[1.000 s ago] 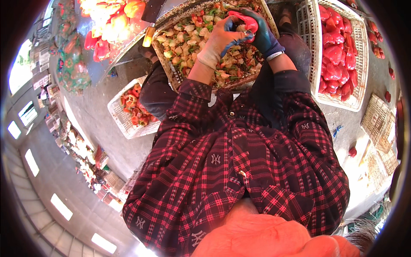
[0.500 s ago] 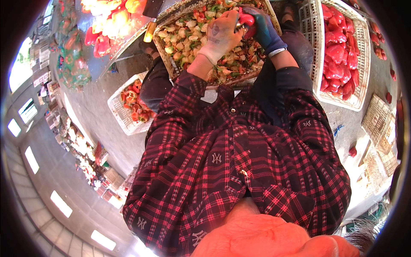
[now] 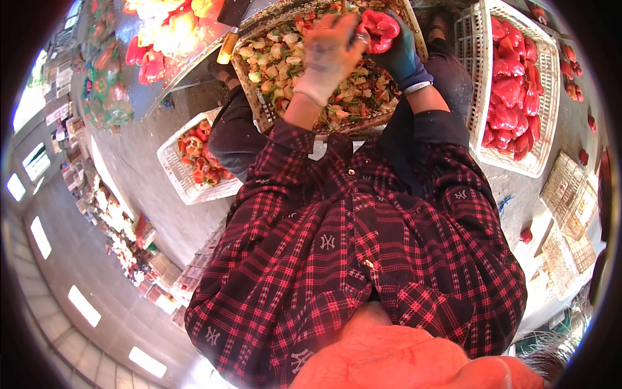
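And here's the tray (image 3: 243, 84), front and centre, thickly strewn with pale cores, seeds and scraps (image 3: 285, 65): plenty done already, I'd judge. Over to the right, the big crate (image 3: 468, 78) is heaped with glossy red peppers (image 3: 508, 91). Upper left, the table (image 3: 170, 84) carries more peppers (image 3: 152, 65), so there seems work left, though glare hides whether those are cut. The small crate (image 3: 176, 172) below holds opened-looking red pieces (image 3: 202, 155).

Now the gloved hands! The right hand (image 3: 402, 55) cups one red pepper (image 3: 379, 31) over the tray's far side; the left hand (image 3: 334, 52) is right up beside it, fingers bent, and whether it grips anything I can't tell. A yellow-handled knife (image 3: 227, 47) lies at the table's edge, well apart from both.

Lettering? The plaid shirt (image 3: 353, 220) repeats a pale interlocked-letter logo. I make out no crate labels, and the left glove is too blurred to read.
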Demonstrator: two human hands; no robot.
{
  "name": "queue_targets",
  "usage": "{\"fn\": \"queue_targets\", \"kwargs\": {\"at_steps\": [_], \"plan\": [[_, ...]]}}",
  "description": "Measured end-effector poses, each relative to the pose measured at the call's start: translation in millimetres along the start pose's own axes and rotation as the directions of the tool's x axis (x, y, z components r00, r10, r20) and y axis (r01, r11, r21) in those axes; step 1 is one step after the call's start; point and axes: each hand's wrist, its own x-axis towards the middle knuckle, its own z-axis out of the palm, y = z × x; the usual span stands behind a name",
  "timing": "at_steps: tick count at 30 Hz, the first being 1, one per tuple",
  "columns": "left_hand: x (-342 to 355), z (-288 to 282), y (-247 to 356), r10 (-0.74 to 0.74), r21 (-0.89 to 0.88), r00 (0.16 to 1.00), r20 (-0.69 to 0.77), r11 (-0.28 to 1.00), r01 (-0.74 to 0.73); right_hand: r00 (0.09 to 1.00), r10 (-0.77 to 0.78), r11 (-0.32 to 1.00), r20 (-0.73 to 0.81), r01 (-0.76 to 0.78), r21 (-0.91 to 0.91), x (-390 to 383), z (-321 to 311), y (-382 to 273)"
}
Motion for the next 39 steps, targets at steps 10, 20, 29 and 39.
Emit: {"fn": "queue_targets", "kwargs": {"at_steps": [10, 20, 29, 39], "plan": [[27, 45, -11, -0.075, -0.036, 0.984, 0.165, 0.996, 0.082, 0.78, 0.619, 0.39, 0.086, -0.401, 0.829, 5, -2, 19], [23, 18, -8, 0.031, 0.085, 0.953, 0.302, 0.995, -0.059, 0.835, 0.543, 0.505, 0.086, -0.406, 0.762, 6, -5, 4], [0, 25, -8, 0.041, -0.059, 0.992, 0.122, 0.998, -0.034, 0.784, 0.613, 0.615, -0.099, -0.394, 0.683, -7, 7, -3], [-63, 43, -66, -0.642, -0.682, 0.644, 0.416, 0.248, 0.688, 0.973, 0.191, 0.742, -0.126, -0.059, 0.668, 23, -37, -99]]}}
